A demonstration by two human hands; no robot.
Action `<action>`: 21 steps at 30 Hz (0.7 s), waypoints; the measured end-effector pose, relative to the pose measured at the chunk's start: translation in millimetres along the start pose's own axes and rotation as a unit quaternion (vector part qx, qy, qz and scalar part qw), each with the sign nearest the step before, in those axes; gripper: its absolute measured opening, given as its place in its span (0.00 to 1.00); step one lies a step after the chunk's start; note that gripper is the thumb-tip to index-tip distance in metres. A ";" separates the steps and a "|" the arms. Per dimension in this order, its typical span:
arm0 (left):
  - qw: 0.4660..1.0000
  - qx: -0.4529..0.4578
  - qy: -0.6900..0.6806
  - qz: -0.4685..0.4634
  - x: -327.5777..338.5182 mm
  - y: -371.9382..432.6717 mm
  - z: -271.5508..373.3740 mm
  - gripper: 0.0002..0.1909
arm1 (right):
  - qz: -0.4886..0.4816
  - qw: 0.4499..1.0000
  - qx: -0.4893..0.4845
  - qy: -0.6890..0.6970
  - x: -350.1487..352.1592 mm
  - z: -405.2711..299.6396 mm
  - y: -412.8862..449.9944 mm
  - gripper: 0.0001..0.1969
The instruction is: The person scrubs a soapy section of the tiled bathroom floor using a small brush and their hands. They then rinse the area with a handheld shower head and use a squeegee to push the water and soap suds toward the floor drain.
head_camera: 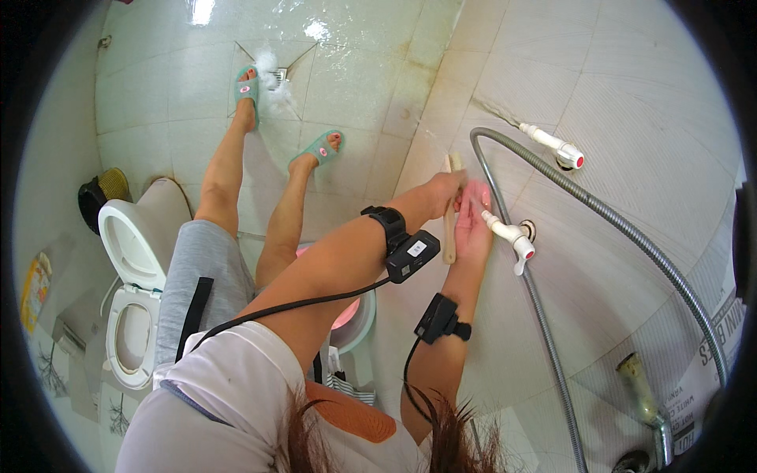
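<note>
My left hand [447,192] is closed around a wooden-handled brush [449,239]; its pale bristles point up, beyond my fingers. Close beside it on the right, my right hand [473,216] is held palm up with its fingers extended and holds nothing visible. The fingers look pink and wet. A white plastic tap [505,233] with a red-marked knob points at this hand, with water at its spout. My left hand partly covers the brush.
A second white tap [553,146] sprays water above. A metal hose [615,222] loops around the taps. White foam [275,97] lies at the floor drain [280,75]. Behind my legs are a basin [368,322] and a toilet [139,337]. The tiled floor [201,77] is wet.
</note>
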State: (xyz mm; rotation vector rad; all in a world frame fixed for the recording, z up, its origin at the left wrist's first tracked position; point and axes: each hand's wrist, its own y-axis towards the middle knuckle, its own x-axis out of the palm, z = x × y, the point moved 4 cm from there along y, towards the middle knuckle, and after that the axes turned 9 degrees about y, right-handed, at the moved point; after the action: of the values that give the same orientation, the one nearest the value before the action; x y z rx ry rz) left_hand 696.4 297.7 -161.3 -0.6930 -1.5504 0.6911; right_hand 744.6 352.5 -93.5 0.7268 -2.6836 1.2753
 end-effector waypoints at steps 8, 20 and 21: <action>0.994 -0.014 -0.111 -0.012 16.9 17.8 -1.9 0.08 | 0.108 0.977 -0.090 -0.158 46.8 -47.4 -95.5 0.18; 0.999 -0.035 -0.020 0.036 29.7 -23.5 -11.3 0.05 | 0.189 0.955 -0.156 -0.170 57.9 -73.4 -123.8 0.20; 0.999 -0.027 0.008 0.024 32.5 -28.3 -10.5 0.04 | 0.186 0.955 -0.158 -0.169 58.9 -77.8 -125.4 0.20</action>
State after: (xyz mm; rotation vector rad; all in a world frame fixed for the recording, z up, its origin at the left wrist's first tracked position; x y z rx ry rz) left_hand 703.2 304.9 -118.1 -0.7766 -1.5464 0.6786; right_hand 739.3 320.6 62.1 0.4440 -3.3187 0.7895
